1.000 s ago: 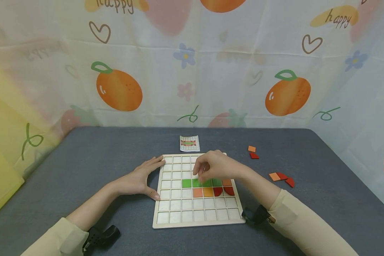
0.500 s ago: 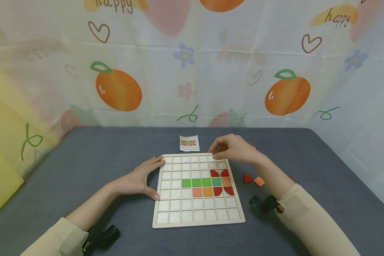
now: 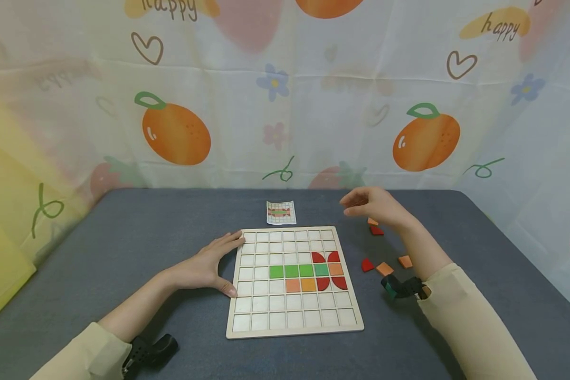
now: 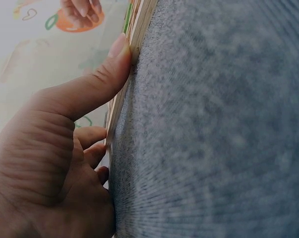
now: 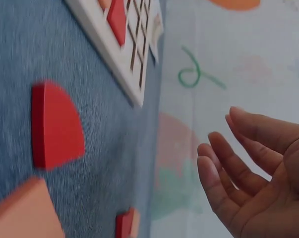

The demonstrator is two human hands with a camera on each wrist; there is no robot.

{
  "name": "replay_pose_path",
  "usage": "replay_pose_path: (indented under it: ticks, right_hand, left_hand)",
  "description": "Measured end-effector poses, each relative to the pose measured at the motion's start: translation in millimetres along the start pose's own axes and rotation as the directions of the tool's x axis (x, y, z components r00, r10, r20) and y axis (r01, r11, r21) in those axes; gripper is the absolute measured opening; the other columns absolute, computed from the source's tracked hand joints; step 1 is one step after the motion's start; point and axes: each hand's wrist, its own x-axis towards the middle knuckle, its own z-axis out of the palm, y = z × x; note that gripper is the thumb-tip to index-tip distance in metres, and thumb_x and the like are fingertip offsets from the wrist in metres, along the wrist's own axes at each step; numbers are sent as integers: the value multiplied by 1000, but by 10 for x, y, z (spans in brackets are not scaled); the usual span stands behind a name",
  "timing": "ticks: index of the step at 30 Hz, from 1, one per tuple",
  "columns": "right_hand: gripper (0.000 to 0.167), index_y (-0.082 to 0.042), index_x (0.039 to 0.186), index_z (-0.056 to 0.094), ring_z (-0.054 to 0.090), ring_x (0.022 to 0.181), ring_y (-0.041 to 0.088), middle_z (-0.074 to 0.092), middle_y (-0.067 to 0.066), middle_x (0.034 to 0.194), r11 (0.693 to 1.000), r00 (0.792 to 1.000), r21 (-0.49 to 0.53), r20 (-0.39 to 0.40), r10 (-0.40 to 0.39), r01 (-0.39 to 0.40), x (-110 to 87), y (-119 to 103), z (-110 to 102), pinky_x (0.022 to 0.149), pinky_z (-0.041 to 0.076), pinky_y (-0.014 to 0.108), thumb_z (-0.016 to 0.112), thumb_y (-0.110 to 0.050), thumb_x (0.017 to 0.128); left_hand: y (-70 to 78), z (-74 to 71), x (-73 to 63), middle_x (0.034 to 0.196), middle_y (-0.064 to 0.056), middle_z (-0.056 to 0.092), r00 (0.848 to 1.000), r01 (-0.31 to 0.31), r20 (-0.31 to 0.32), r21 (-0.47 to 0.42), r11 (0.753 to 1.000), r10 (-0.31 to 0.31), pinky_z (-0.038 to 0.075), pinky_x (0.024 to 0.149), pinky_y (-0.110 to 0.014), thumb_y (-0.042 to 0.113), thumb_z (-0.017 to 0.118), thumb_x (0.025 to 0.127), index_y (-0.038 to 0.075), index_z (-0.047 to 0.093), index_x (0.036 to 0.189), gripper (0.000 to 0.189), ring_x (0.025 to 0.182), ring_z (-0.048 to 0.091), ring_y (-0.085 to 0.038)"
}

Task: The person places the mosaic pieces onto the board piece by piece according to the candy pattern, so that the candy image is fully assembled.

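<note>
Against the left edge of the gridded board [image 3: 294,333], flat on the table [image 3: 171,221], rests the left hand [image 3: 208,268] — thumb and fingers spread; the right hand [image 3: 374,205], fingers loosely bent, thumb apart, hangs near an orange piece [image 3: 372,221] and red piece [image 3: 377,230] — right of the board.

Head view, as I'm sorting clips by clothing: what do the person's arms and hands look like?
The left sleeve and right sleeve are pale beige, with a black device at each wrist; left hand and right hand are bare.
</note>
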Motion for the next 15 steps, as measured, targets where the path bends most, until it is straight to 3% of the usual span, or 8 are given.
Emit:
replay_pose_path:
  ticks: [8,15]
  right_hand:
    - [46,6,137,51,55,125,42,50,30,142,995,996,49,-5,91,-91,51,285,-156,108,43,57,60,-16,98]
    - [49,7,140,48,51,129,44,47,31,145,980,980,-15,-4,199,-200,49,504,-249,106,46,55,58,-17,99]
  left_hand:
    - [-15,6,15,168,-15,12,1000,13,1,-1,1000,-13,6,113,-76,45,89,66,6,26,157,117,154,3,-47]
    - [-28,11,22,168,-14,11,1000,11,3,0,1000,-11,6,112,-76,45,89,67,6,25,157,117,154,3,-46]
